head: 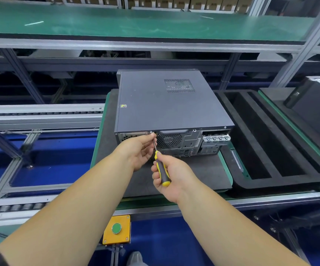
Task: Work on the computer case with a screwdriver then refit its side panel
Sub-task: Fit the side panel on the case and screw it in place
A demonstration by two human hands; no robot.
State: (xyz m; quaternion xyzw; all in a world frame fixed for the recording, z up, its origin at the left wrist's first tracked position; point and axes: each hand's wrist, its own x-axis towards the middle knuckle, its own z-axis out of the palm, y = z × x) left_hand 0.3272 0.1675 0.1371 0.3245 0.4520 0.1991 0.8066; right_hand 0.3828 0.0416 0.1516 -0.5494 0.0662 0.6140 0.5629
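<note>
A: Driving a screw, head view. Right hand (171,174) wraps the yellow-and-black screwdriver (162,169) by its handle, fingers curled tight round it. Shaft runs up and away from those fingers to a screw (151,132) at the top rear edge of the computer case (167,108).

B: Left hand?

A: Left hand (140,150) sits just ahead of the right fingers. Thumb and forefinger pinch narrow on the shaft near the tip, steadying it; the other fingers hang loosely curled below.

B: Where does the panel stand?

A: Side panel (155,100) lies flat on top of the case, beyond both sets of fingertips, edges flush as far as I can see. So I judge the panel seated and this a fastening screw. Cannot tell whether it is going in or coming out.

B: What is left?

A: If fastening, another screw (225,127) shows at the far right of the same edge, well apart from the fingers; too small to tell whether it is tight. Inside work is hidden.

B: Surroundings?

A: Case rests on a dark mat (203,169) under the hands. Black foam tray (270,143) to the right of the right fingers. Yellow button box (117,229) below the wrists.
</note>
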